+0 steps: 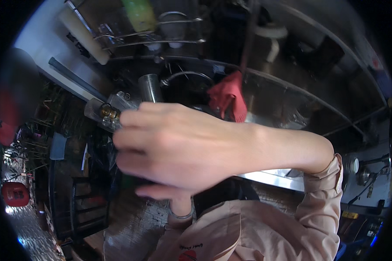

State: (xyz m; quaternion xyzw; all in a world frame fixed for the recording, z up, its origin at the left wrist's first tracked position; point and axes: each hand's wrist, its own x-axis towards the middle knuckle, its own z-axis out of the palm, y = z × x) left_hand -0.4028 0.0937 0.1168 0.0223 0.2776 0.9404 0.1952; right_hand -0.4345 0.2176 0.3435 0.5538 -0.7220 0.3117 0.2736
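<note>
My right hand [174,148] reaches across the middle of the view, close up, with its back toward me. Its fingers curl away to the left and are slightly blurred; whatever lies in them, if anything, is hidden. Just past the knuckles is a clear container [93,108] with a brass-coloured fitting [109,112] at it; whether the fingers touch it I cannot tell. Below, only the wrist of my left hand [181,203] shows, with a bracelet round it; the fingers are covered by my right hand. A metal cylinder [150,87] stands beyond the right knuckles.
A red cloth or glove [228,98] hangs beyond my right wrist, near a curved metal tube [189,75]. Above is a wire rack [148,42] with a green bottle [139,15]. At left stand a dark chair frame [89,204] and a red stool-like object [15,194].
</note>
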